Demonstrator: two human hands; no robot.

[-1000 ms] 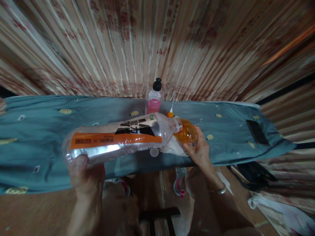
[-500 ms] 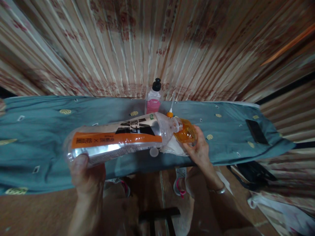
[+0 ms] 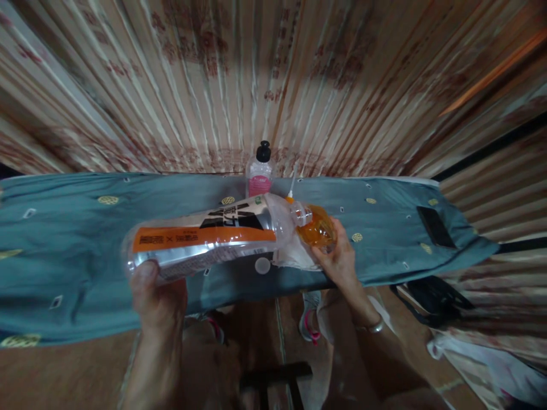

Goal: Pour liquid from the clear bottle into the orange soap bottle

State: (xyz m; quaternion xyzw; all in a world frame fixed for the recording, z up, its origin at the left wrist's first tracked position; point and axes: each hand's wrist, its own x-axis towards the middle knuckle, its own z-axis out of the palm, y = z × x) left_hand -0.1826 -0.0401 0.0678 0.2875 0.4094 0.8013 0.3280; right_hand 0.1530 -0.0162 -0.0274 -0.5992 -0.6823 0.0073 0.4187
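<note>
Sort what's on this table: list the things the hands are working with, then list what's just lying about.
In hand:
- big bottle, tipped on its side, held by the left hand
- orange container at the bottle's mouth, held by the right hand

Lying about:
- pink bottle with black cap
- small round cap on the cloth
- dark flat item

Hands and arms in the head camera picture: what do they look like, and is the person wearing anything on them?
Both arms are bare, with no sleeves and no gloves showing. The right hand has a thin silvery bangle around its wrist. The left hand has nothing on it that can be seen; the picture is dim and a little blurry there.
</note>
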